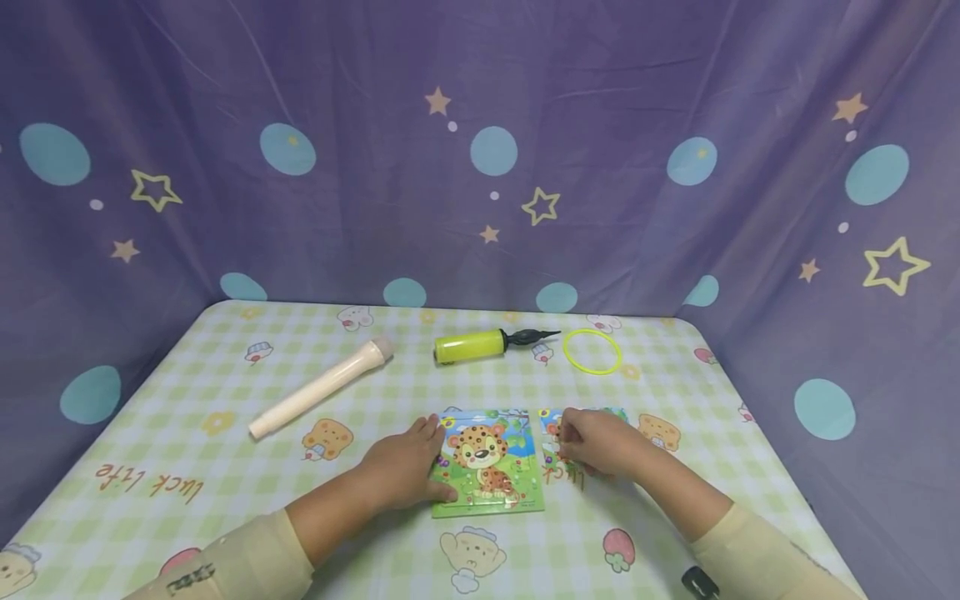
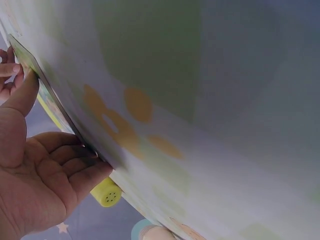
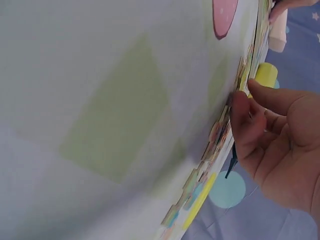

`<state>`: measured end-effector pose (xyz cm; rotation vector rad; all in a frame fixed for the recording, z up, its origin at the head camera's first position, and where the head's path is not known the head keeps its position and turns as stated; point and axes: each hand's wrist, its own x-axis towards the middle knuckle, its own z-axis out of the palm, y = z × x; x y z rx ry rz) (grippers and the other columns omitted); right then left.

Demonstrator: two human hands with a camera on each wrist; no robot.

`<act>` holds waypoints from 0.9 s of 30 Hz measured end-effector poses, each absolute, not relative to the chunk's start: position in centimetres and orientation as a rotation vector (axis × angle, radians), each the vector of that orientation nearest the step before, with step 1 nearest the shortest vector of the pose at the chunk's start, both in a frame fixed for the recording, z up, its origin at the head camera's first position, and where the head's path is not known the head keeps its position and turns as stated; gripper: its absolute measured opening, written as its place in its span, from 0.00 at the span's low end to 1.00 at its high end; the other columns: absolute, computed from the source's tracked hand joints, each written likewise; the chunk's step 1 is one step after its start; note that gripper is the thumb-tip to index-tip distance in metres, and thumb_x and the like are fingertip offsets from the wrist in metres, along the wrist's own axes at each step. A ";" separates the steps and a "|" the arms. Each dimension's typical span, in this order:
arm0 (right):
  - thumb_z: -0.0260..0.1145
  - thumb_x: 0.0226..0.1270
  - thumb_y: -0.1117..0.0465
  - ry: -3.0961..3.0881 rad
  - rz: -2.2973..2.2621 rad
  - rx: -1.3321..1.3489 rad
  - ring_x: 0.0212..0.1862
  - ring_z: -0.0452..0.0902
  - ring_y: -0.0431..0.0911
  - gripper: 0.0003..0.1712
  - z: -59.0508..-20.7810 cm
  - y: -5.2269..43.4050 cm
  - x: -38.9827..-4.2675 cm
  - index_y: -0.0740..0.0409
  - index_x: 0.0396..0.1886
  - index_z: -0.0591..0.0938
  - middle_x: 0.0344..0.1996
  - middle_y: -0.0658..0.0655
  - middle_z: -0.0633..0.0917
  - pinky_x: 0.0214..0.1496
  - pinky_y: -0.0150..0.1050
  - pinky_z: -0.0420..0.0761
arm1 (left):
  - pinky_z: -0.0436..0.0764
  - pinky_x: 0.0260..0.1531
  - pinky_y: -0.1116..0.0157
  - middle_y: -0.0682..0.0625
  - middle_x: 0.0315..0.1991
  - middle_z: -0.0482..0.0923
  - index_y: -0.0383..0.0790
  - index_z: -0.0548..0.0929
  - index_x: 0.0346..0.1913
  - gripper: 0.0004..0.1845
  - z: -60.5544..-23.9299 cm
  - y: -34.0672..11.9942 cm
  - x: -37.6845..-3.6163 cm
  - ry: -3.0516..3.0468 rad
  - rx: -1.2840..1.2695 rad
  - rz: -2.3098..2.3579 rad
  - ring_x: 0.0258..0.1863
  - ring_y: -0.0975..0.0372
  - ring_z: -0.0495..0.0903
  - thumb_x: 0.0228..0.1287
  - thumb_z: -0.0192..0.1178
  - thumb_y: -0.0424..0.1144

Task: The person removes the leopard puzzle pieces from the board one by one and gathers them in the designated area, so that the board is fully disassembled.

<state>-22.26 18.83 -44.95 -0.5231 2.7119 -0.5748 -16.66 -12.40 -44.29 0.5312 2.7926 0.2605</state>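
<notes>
A square board (image 1: 491,458) with a cartoon leopard on a green meadow lies flat on the table. At its left side rests my left hand (image 1: 408,467), thumb on the near corner and fingers spread along the far-left edge. In the left wrist view those fingers (image 2: 85,175) are fairly straight against the board's rim. Just right of the board, my right hand (image 1: 603,442) is over a second leopard picture made of interlocking puzzle pieces (image 1: 551,454). Its bent fingertips reach down among the pieces; I cannot tell whether they pinch one.
Behind the boards lie a cream microphone-shaped stick (image 1: 322,387), a yellow hand pump (image 1: 471,346) with a black nozzle, and a thin yellow ring (image 1: 592,351). A small black object (image 1: 701,582) is by the right sleeve. A purple curtain (image 1: 480,75) surrounds the table.
</notes>
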 end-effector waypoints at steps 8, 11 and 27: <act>0.67 0.67 0.50 2.767 -0.544 -0.653 0.28 0.72 0.40 0.08 -43.4 16.5 -22.1 0.44 0.34 0.78 0.27 0.43 0.77 0.32 0.38 0.73 | 0.64 0.70 0.49 0.37 0.77 0.52 0.30 0.61 0.73 0.55 -44.1 -12.6 -16.6 2.772 0.501 0.297 0.76 0.46 0.53 0.53 0.66 0.66; 0.67 0.67 0.49 2.637 -0.686 -0.744 0.30 0.73 0.40 0.10 -43.1 14.8 -21.8 0.46 0.42 0.79 0.32 0.44 0.79 0.32 0.37 0.75 | 0.64 0.70 0.48 0.38 0.77 0.52 0.31 0.61 0.73 0.55 -44.2 -12.7 -16.7 2.772 0.492 0.301 0.76 0.47 0.53 0.53 0.66 0.66; 0.75 0.55 0.45 2.510 -0.559 -0.881 0.28 0.72 0.35 0.24 -44.9 7.7 -19.3 0.48 0.49 0.81 0.28 0.41 0.77 0.32 0.30 0.75 | 0.64 0.70 0.48 0.38 0.77 0.50 0.32 0.59 0.74 0.59 -44.3 -13.1 -17.0 2.726 0.530 0.336 0.77 0.47 0.51 0.48 0.67 0.69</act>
